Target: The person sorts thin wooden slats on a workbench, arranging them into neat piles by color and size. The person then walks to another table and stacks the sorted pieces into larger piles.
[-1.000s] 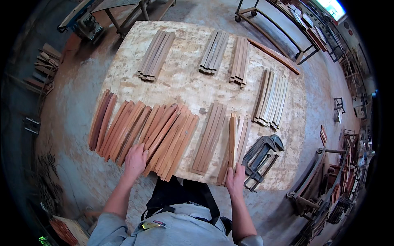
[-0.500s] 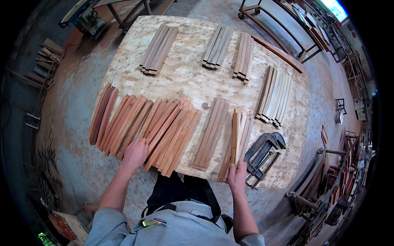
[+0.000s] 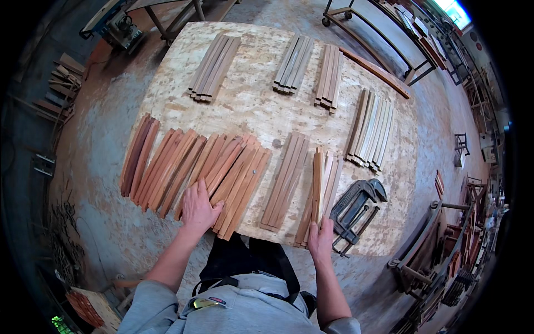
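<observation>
Reddish-brown wooden strips [image 3: 162, 161] lie side by side in a broad row at the near left of a plywood-topped table [image 3: 247, 114]. My left hand [image 3: 199, 208] rests over the near ends of some of these strips, its thumb spread to the right and its fingers reaching forward; its palm hides the ends beneath. At the near edge, my right hand [image 3: 321, 236] grips the near end of a narrow, lighter wooden strip [image 3: 317, 183]. That strip lies over a small bundle of strips [image 3: 335, 178]. Left of it is a flat group of brown strips [image 3: 285, 181].
Two dark metal C-clamps [image 3: 356, 211] lie right of my right hand. Stacked strip bundles stand farther back: brown [image 3: 214, 67], grey-brown [image 3: 293, 64], tan [image 3: 330, 78] and pale [image 3: 370, 128]. A long reddish bar [image 3: 375, 72] lies along the far right edge. A wheeled metal rack [image 3: 384, 47] stands beyond.
My left hand has moved right and slightly forward along the reddish strips, and its closed fingers have spread. My right hand stays on its strip.
</observation>
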Tool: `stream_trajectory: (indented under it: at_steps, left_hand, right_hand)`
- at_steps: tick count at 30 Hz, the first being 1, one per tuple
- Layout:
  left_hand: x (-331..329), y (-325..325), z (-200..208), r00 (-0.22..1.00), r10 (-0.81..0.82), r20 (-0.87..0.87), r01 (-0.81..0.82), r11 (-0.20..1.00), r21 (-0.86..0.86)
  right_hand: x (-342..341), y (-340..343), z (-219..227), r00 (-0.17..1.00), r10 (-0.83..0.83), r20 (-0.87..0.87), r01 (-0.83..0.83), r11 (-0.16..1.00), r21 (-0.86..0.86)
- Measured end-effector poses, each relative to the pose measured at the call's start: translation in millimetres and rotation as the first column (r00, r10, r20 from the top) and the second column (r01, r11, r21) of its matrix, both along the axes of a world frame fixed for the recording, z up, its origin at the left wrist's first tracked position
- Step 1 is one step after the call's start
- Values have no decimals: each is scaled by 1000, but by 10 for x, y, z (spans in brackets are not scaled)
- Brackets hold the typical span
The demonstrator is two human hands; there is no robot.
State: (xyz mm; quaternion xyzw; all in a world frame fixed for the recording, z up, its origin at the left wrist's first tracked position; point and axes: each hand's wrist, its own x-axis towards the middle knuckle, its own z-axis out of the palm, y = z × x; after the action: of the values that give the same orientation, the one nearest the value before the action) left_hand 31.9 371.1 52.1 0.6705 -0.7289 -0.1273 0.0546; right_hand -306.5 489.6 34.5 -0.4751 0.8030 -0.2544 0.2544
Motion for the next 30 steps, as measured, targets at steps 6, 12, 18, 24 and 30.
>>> stream_trajectory:
  at_steps: [6,12,18,24,30]
  left_hand:
    - [14,-39,-35,987,135,-87,-128,989,75]
    - [319,-165,248,838,392,-379,-390,917,85]
    - [327,-148,306,879,374,-295,-394,919,-10]
    - [-156,107,87,971,207,-117,-209,978,-11]
    - [-366,159,-38,992,89,-91,-88,996,21]
  right_hand:
    - [4,-25,46,1000,22,5,-21,999,-26]
    - [-15,-3,-6,1000,18,-20,-18,1000,10]
    - [10,-28,27,1000,-8,19,8,1000,-28]
    - [-11,-5,-14,999,33,-35,-32,999,29]
    - [-19,-48,46,1000,12,16,-12,1000,26]
